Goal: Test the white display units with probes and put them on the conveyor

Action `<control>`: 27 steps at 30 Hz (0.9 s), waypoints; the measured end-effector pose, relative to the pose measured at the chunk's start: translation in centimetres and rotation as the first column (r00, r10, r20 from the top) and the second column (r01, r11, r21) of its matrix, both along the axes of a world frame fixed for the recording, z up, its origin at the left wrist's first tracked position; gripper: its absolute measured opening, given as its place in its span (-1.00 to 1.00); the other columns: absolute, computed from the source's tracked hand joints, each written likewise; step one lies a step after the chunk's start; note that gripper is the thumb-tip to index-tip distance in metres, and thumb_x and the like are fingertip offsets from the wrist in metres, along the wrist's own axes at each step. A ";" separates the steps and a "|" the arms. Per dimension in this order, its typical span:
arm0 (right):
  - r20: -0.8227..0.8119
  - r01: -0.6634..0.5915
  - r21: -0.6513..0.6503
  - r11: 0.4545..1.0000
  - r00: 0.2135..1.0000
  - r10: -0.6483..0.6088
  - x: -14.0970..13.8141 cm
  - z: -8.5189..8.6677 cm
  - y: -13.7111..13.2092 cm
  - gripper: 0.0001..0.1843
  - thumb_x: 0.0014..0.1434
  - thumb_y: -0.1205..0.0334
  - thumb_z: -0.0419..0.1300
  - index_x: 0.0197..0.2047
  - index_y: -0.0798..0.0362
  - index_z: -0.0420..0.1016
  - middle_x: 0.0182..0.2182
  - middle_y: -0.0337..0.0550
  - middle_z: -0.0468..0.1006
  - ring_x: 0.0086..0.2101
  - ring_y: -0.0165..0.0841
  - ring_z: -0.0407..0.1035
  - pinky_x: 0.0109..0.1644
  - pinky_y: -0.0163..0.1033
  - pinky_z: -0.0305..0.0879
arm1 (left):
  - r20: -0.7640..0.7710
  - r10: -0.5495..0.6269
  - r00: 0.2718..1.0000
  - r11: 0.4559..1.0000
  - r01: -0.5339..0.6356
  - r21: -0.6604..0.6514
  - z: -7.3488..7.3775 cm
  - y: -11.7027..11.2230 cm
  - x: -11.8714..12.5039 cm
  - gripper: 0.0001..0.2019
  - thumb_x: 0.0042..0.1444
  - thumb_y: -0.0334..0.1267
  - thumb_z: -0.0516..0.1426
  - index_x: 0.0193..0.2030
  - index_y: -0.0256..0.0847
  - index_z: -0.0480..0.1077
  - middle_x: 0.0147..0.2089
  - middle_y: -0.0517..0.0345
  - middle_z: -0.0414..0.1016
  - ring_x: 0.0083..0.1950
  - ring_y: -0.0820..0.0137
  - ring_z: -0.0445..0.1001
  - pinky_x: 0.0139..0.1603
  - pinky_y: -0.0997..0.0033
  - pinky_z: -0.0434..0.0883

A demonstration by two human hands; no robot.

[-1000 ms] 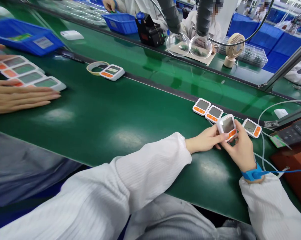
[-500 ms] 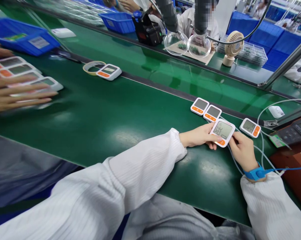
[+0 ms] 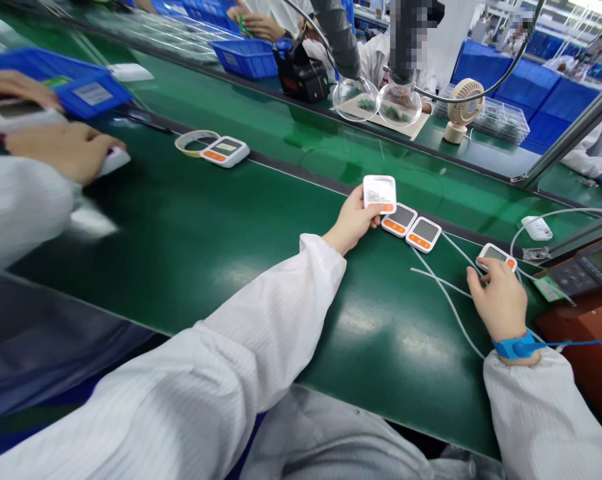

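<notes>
My left hand grips a small white meter with a screen and orange buttons, raised just above the table; glare hides part of its display. Below it, two similar white meters with dark screens lie side by side against the dark strip. My right hand, wearing a blue wrist strap, has its thumb and fingers apart at the near edge of another white meter. Whether the fingers touch that meter, I cannot tell. Thin white tubes run over the green table between my hands.
At the left, a co-worker's hands handle similar meters beside a blue bin. A tape roll and another meter lie farther back. An orange-brown box and grey instrument stand at right.
My left hand has carried the meter left and away from me. My right hand has let go of it and moved right to the other meter. The co-worker's hands have shifted.
</notes>
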State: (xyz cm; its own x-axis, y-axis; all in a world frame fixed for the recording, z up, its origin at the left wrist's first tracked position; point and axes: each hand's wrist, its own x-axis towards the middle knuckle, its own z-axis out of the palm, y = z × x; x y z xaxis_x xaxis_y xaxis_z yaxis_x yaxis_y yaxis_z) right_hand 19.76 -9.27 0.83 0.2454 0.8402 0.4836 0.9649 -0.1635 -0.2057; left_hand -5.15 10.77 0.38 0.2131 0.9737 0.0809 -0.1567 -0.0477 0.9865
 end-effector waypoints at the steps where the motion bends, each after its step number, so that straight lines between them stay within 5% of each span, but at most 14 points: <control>1: 0.030 0.011 0.044 0.999 0.999 -0.012 0.8 0.0 0.0 -0.56 0.31 0.00 0.06 0.04 0.12 0.54 -0.03 0.09 0.54 -0.11 -0.06 0.45 -0.02 -0.02 0.40 | -0.102 0.074 0.992 0.997 -0.072 0.018 -0.2 0.7 -0.4 -0.62 0.07 -0.34 0.20 0.06 -0.27 0.36 -0.34 0.19 0.48 -0.56 0.57 0.30 -0.55 0.55 0.25; 4: 0.081 0.038 0.090 0.995 0.996 -0.045 3.3 -0.7 0.3 -0.32 0.24 -0.03 0.14 0.29 0.24 0.36 0.23 0.27 0.33 0.17 0.09 0.25 0.22 0.14 0.25 | -0.382 0.202 0.902 0.979 -0.186 0.079 -0.8 2.0 -1.4 -0.72 0.20 -0.29 0.03 -0.02 -0.28 0.44 -0.38 0.14 0.46 -0.53 0.48 0.32 -0.49 0.49 0.29; 9: -0.019 0.036 -0.052 0.998 0.999 -0.037 5.9 -2.9 0.9 -0.09 0.19 -0.05 0.15 0.44 0.34 0.05 0.27 0.35 0.24 0.24 0.09 0.16 0.30 0.18 0.15 | -0.577 0.188 0.794 0.979 -0.103 0.177 -1.0 2.2 -2.0 -0.81 0.14 -0.29 0.11 -0.21 -0.23 0.55 -0.35 0.06 0.47 -0.22 0.23 0.48 -0.09 0.30 0.42; 12: -0.025 0.112 -0.101 0.989 0.993 -0.115 6.4 -3.4 1.2 -0.04 0.16 -0.07 0.16 0.43 0.40 0.05 0.17 0.40 0.34 0.13 0.16 0.27 0.23 0.20 0.21 | -0.658 0.188 0.729 0.975 -0.057 0.215 -0.6 2.0 -2.3 -0.84 0.13 -0.24 0.16 -0.35 -0.25 0.54 -0.27 -0.04 0.45 0.00 0.07 0.46 0.14 0.15 0.36; 15: -0.033 0.198 -0.106 0.974 0.979 -0.203 6.4 -3.0 1.3 -0.02 0.14 -0.17 0.19 0.37 0.42 0.14 0.05 0.41 0.43 0.01 0.19 0.32 0.15 0.23 0.24 | -0.684 0.274 0.676 0.950 -0.081 0.300 0.0 1.4 -2.2 -0.81 0.13 -0.23 0.19 -0.22 -0.30 0.55 -0.03 -0.15 0.43 0.15 0.02 0.40 0.26 0.09 0.30; 18: -0.034 0.170 -0.016 0.985 0.985 -0.170 5.7 -2.0 1.0 -0.08 0.14 -0.21 0.19 0.31 0.38 0.21 0.01 0.37 0.43 0.01 0.18 0.30 0.14 0.25 0.23 | -0.573 0.362 0.735 0.890 -0.090 0.447 0.7 -0.4 -0.9 -0.79 0.17 -0.27 0.16 -0.10 -0.29 0.53 0.03 -0.13 0.46 0.13 0.14 0.42 0.25 0.16 0.33; 20: -0.019 0.113 0.065 0.991 0.994 -0.112 4.5 -1.1 0.7 -0.13 0.15 -0.20 0.21 0.29 0.32 0.24 0.01 0.32 0.42 0.02 0.15 0.30 0.15 0.22 0.23 | -0.465 0.149 0.873 0.933 0.032 0.360 0.8 -2.9 0.7 -0.82 0.24 -0.25 0.11 -0.22 -0.27 0.52 -0.20 -0.01 0.53 -0.10 0.28 0.50 0.05 0.27 0.44; 21: -0.011 0.082 0.106 0.991 0.997 -0.081 3.6 -0.6 0.5 -0.17 0.16 -0.20 0.22 0.27 0.27 0.26 0.01 0.28 0.43 0.02 0.13 0.31 0.15 0.20 0.25 | -0.398 -0.075 0.914 0.958 0.178 0.227 0.7 -4.4 1.6 -0.78 0.26 -0.20 0.10 -0.27 -0.28 0.51 -0.31 0.04 0.52 -0.24 0.34 0.51 -0.10 0.33 0.47; 22: -0.011 0.054 0.152 0.987 0.999 -0.053 2.6 -0.2 0.4 -0.21 0.16 -0.19 0.23 0.24 0.23 0.28 0.00 0.24 0.43 0.02 0.10 0.32 0.14 0.16 0.28 | -0.320 -0.326 0.890 0.927 0.366 0.076 0.5 -5.9 2.5 -0.73 0.27 -0.14 0.11 -0.27 -0.30 0.51 -0.38 0.06 0.51 -0.34 0.38 0.50 -0.23 0.37 0.48; 24: -0.020 -0.015 0.224 0.974 1.000 0.020 0.5 0.6 0.0 -0.28 0.18 -0.19 0.24 0.20 0.17 0.30 -0.03 0.17 0.43 -0.01 0.04 0.36 0.09 0.08 0.34 | -0.127 -0.672 0.730 0.740 0.655 -0.156 0.0 -9.1 4.1 -0.67 0.24 -0.05 0.18 -0.09 -0.32 0.49 -0.29 0.03 0.56 -0.39 0.42 0.52 -0.32 0.42 0.48; 26: -0.020 -0.124 0.260 0.958 0.991 0.133 -1.3 1.1 -0.3 -0.34 0.22 -0.19 0.24 0.17 0.13 0.30 -0.04 0.15 0.44 -0.03 0.00 0.40 0.06 0.05 0.38 | 0.065 -0.759 0.648 0.611 0.743 -0.273 -0.5 -11.4 5.1 -0.53 0.18 0.04 0.25 0.08 -0.28 0.42 -0.21 0.01 0.58 -0.37 0.42 0.56 -0.34 0.44 0.49; 27: -0.017 -0.210 0.248 0.946 0.975 0.222 -2.0 1.3 -0.4 -0.37 0.25 -0.18 0.23 0.17 0.12 0.29 -0.04 0.14 0.45 -0.03 -0.01 0.40 0.06 0.04 0.39 | 0.147 -0.747 0.648 0.588 0.747 -0.310 -0.6 -12.2 5.3 -0.49 0.17 0.08 0.26 0.10 -0.27 0.40 -0.21 0.01 0.57 -0.35 0.41 0.58 -0.32 0.44 0.50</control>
State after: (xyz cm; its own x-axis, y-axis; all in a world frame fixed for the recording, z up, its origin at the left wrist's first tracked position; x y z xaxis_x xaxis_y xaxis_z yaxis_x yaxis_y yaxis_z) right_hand 17.73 -9.65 2.11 0.0970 0.7337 0.6725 0.9604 0.1082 -0.2566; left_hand 0.15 -1.45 -0.27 0.8776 0.4382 -0.1945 0.0059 0.3959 0.9183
